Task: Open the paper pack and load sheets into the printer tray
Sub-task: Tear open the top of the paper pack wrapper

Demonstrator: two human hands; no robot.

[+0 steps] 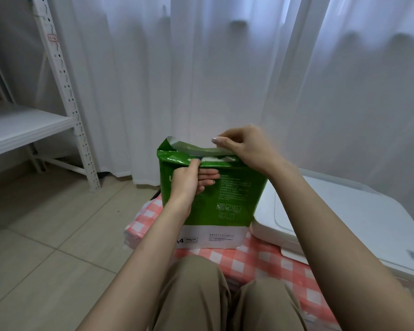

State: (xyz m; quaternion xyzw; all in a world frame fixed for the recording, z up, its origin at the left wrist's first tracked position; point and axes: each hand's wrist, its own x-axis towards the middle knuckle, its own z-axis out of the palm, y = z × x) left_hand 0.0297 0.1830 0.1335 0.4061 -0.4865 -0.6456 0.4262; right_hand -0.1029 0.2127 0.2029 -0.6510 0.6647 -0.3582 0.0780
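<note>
Head view: paper pack point(215, 199) stands upright on the table point(272, 261), just left of the printer point(344, 216). Left hand point(189, 180) grips its top front; right hand point(244, 146) pinches the torn flap point(196, 145), apparently peeling it upward.

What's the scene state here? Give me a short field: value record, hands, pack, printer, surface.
left hand: grips the near top edge of the paper pack, fingers on its front face
right hand: pinches the torn wrapper flap at the top
paper pack: green and white, marked A4, standing upright, top partly torn open, white sheets showing in the gap
printer: white, lid closed, right of the pack
surface: pink and white checked cloth under pack and printer
loading: not yet begun
</note>
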